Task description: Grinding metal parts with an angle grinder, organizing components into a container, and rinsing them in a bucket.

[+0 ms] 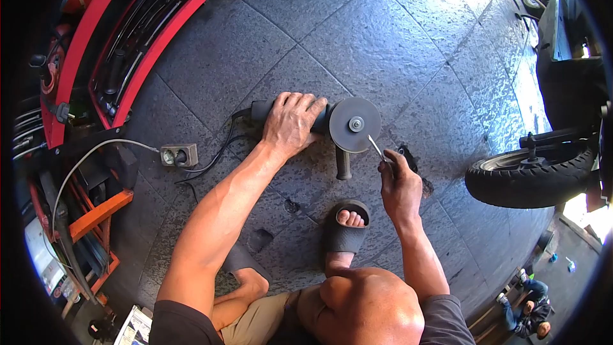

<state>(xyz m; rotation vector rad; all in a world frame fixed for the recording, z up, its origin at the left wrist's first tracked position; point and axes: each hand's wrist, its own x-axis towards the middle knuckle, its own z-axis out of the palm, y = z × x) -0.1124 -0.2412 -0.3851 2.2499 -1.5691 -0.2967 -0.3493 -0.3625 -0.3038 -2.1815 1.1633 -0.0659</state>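
Note:
An angle grinder (262,111) lies on the dark tiled floor, its grey disc (348,134) facing up and its side handle (343,166) pointing toward me. My left hand (294,121) is closed over the grinder body, just left of the disc. My right hand (400,188) grips a thin metal tool (377,148), its far end at the disc's lower right face or rim; I cannot tell whether it touches. A black cable runs from the grinder toward a socket block (179,155).
A red tool trolley (159,57) and orange metal frame (102,213) stand at left. A motorbike wheel (530,190) is at right. Dark holes mark the tiles (332,32). My sandalled foot (345,236) is below the grinder. Another person (530,306) sits at bottom right.

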